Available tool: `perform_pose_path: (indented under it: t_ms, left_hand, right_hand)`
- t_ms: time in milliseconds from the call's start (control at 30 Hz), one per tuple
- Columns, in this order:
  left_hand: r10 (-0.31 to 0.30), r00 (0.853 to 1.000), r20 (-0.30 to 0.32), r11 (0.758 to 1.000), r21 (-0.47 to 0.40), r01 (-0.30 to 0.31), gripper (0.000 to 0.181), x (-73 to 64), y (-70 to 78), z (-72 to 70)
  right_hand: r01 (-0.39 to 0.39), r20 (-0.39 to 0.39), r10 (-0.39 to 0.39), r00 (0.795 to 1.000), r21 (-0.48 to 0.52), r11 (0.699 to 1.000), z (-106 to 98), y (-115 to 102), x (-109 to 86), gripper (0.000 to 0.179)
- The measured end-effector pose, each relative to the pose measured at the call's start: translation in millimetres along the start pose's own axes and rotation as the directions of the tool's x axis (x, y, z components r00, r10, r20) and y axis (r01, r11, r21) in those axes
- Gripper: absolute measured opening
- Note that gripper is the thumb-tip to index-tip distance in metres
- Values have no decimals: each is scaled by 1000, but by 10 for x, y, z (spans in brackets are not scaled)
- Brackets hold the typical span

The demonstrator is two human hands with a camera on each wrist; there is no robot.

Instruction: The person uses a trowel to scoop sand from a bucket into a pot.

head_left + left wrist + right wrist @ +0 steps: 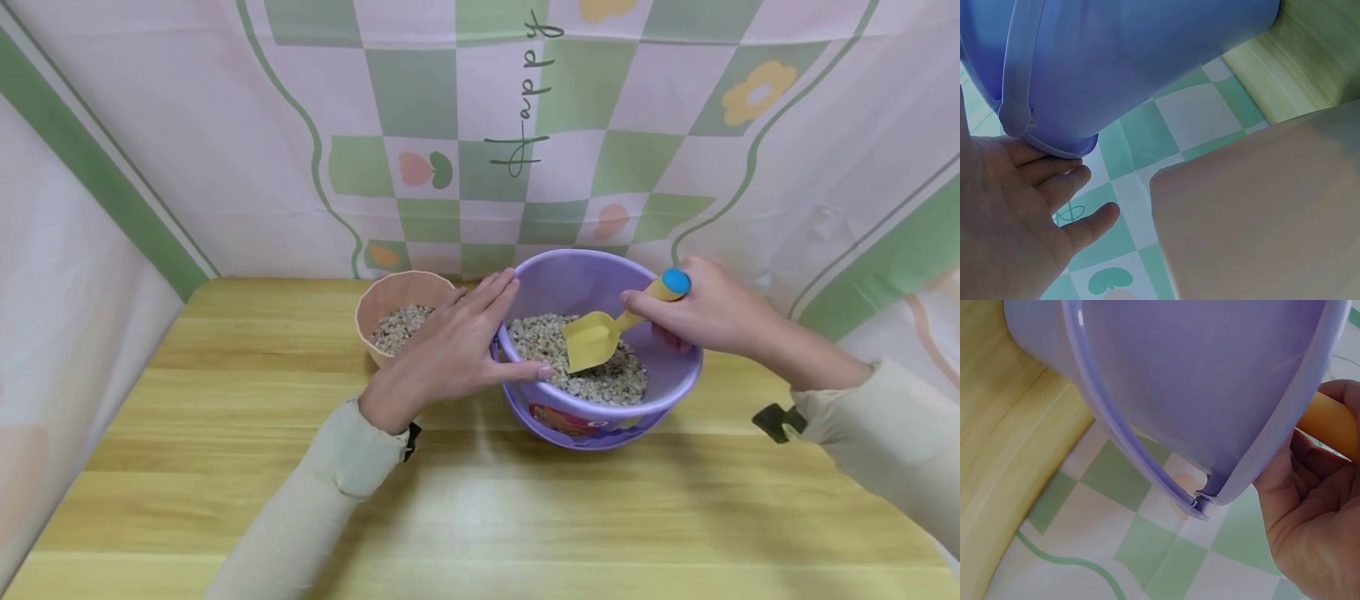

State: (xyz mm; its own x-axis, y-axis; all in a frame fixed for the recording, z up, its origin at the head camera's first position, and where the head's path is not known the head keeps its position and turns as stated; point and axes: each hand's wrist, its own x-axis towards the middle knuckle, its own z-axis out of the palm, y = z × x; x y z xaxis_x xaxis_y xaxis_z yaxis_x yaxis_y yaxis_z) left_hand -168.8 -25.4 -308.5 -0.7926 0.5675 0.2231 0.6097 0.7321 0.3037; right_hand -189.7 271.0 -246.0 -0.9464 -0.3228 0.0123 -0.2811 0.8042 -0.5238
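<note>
A purple bucket (600, 275) with small pale pebbles (611, 383) in it stands on the table. My right hand (705, 308) grips the yellow handle of a toy shovel (592, 342), its blade down at the pebbles. In the right wrist view the orange-yellow handle (1329, 422) shows behind the bucket rim. With fingers extended, my left hand (457, 342) rests on the bucket's left rim, thumb over the front edge. The left wrist view has its fingertips at the rim, beside the bucket's handle (1019, 75). Left of the bucket, a peach bowl (382, 296) holds similar pebbles, partly hidden by my left hand.
The wooden table (247, 408) runs toward me and to both sides. Right behind the bucket and bowl hangs a green-and-white checked cloth (412, 92), with more cloth at the left and right sides.
</note>
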Motion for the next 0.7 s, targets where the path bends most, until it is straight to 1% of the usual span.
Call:
perform_pose_path:
  t_ms: [167, 333, 533, 700]
  left_hand:
    - [1, 1000, -8, 1000, 6, -1, 111, 0, -1, 14]
    - [4, 1000, -9, 1000, -2, -4, 111, 4, 1, 16]
    - [13, 1000, -16, 1000, -1, -13, 111, 2, -8, 6]
    - [10, 1000, -10, 1000, -9, -10, 110, 5, -9, 14]
  right_hand:
    - [24, 26, -24, 999, -8, 1000, -8, 25, 27, 45]
    - [10, 49, -12, 999, 48, 999, -6, 56, 38, 42]
    - [-22, 65, 16, 998, 86, 996, -1, 46, 62, 41]
    - [6, 60, -14, 998, 128, 992, 38, 45, 85, 39]
